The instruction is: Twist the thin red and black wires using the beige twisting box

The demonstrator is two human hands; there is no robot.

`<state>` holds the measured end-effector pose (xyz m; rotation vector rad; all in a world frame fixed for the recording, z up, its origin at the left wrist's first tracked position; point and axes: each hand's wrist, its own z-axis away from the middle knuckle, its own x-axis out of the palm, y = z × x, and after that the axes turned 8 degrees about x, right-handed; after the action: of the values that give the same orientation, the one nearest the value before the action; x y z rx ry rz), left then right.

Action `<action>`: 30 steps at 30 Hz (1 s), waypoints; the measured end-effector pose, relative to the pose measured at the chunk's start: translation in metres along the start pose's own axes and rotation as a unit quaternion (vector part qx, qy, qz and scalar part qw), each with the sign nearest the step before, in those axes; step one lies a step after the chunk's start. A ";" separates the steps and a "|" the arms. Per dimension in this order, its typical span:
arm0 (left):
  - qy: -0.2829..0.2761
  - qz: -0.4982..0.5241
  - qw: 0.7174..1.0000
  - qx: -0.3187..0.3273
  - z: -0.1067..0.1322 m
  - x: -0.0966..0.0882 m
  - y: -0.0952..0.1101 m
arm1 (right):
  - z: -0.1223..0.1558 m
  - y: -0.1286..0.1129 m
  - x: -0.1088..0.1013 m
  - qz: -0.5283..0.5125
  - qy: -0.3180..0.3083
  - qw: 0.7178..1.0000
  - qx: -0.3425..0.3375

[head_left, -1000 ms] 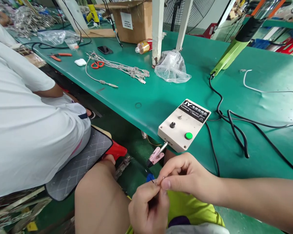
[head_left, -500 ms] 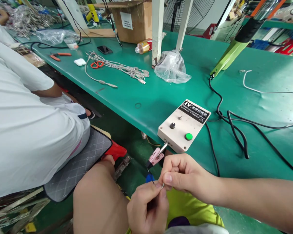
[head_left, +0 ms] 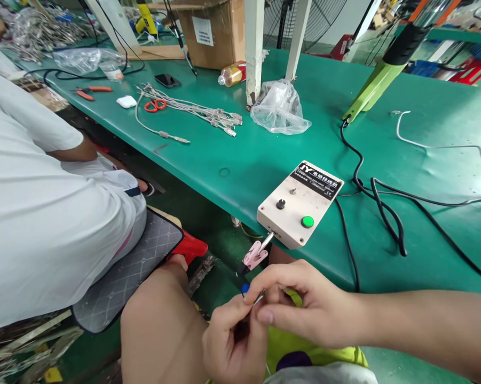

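My left hand (head_left: 235, 338) is closed over my lap, with a thin wire (head_left: 258, 297) pinched at its fingertips. My right hand (head_left: 304, 301) meets it from the right, thumb and index finger closed on the same thin wire. Fingers cover most of the wire. Just beyond them, a pink clip (head_left: 254, 257) with dark tips sits on a metal shaft. That shaft comes out of a cream wire-twisting machine (head_left: 282, 224) at the table's edge, which has a green button (head_left: 307, 221) and a black knob (head_left: 281, 204).
On the green table (head_left: 208, 165) lie several grey USB cables (head_left: 200, 109), orange-handled scissors (head_left: 155, 105), a phone (head_left: 167, 80) and a plastic bag (head_left: 282, 109). Black cords (head_left: 384, 208) run across the right side. A seated person in white (head_left: 56, 202) is close on the left.
My right index finger has moved down and left over the left fingertips, and its grip on the wire has shifted. The view has moved slightly; the machine stays in place.
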<state>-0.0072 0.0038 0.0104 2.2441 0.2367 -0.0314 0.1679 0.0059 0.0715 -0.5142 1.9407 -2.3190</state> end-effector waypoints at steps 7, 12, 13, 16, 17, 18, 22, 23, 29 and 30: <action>0.012 0.042 0.990 -0.134 -0.005 0.006 0.012 | -0.004 0.005 -0.003 -0.061 0.040 0.993 0.092; 0.037 0.085 0.972 -0.216 -0.003 0.007 0.011 | -0.006 0.006 -0.004 -0.109 0.026 0.988 0.103; 0.032 0.091 0.972 -0.214 -0.003 0.006 0.010 | -0.006 0.006 -0.004 -0.116 0.020 0.988 0.100; 0.000 0.105 0.978 -0.182 -0.001 0.002 0.004 | -0.007 0.006 -0.005 -0.135 0.005 0.986 0.097; -0.004 0.108 0.978 -0.181 -0.001 0.001 0.002 | -0.007 0.005 -0.005 -0.137 0.004 0.986 0.098; -0.005 0.112 0.976 -0.184 0.000 -0.001 0.000 | -0.006 0.005 -0.005 -0.133 0.006 0.986 0.098; -0.009 0.145 0.968 -0.204 0.004 -0.003 -0.005 | -0.005 0.005 -0.006 -0.100 0.028 0.990 0.096; -0.011 0.149 0.968 -0.204 0.004 -0.003 -0.006 | -0.005 0.005 -0.006 -0.100 0.030 0.990 0.097; -0.007 0.061 0.995 -0.079 -0.002 0.001 -0.003 | -0.007 0.006 -0.007 -0.116 0.020 0.988 0.103; 0.004 0.042 0.998 -0.048 -0.003 0.002 -0.002 | -0.007 0.006 -0.007 -0.118 0.018 0.988 0.102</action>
<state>-0.0063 0.0077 0.0101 2.1572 0.1463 0.0333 0.1716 0.0132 0.0633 -0.7218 1.7114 -2.6490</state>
